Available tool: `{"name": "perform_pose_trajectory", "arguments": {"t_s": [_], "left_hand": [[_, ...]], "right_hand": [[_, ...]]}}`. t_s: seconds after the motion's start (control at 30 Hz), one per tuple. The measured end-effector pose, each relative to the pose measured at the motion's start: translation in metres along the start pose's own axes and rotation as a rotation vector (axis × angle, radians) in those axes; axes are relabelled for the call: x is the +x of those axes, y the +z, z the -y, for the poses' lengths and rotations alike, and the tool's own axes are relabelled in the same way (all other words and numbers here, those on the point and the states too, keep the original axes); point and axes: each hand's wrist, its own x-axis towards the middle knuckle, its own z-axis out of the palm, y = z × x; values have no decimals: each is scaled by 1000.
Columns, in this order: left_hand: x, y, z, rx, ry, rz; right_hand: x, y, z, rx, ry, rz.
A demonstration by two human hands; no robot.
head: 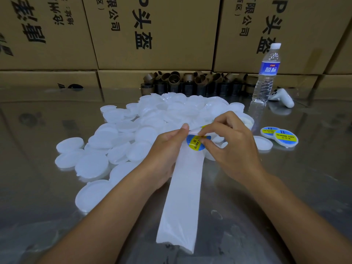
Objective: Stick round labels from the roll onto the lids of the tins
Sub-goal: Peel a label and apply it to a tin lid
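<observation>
The left hand (pixel 163 149) gripped the white backing strip (pixel 184 197) from its left edge, fingers curled behind it and thumb pressed on the front. The strip's free end trailed toward the person across the steel table (pixel 285 187). The right hand (pixel 230 147) pinched the upper right edge of the round blue-and-yellow label (pixel 193 143) between thumb and forefinger, the other fingers loosely bent. The label sat on the strip, held above the near side of the heap of blank white lids (pixel 133 134). To peel it well, it seemed best to bend the backing sharply away under the label, lift slowly by the very edge so the adhesive stayed clean, and keep the disc flat enough to centre on a lid. One label showed plainly; a yellow sliver above the fingers may have been a second. Two lids already carried labels, one (pixel 269 131) touching the other (pixel 285 138) at the right, with a blank lid (pixel 262 142) just beside them. The heaped lids overlapped too much to count, though there were dozens. One water bottle (pixel 266 73) stood behind.
</observation>
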Motion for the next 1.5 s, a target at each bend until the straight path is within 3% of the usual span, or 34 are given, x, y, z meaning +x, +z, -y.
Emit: {"name": "perform_pose_trajectory", "arguments": {"t_s": [0.3,0.47,0.63,0.87,1.03,1.27,1.5], "left_hand": [[1,-3,1,-51,20,-13],[-1,-2,0,-30,5,-18],[3,-2,-1,57,63,-245],[4,-7,-9,32,337,-534],[1,-8,-11,-68,450,-393],[0,-2,-9,-405,276,-33],[-3,-1,-9,-459,252,62]], "right_hand": [[-2,-3,10,219,114,122],[5,-7,13,642,366,37],[12,-13,3,987,514,-114],[12,-14,4,1107,576,-89],[12,-14,3,1116,597,-102],[12,-13,0,1133,609,-133],[11,-16,0,1158,554,-20]]}}
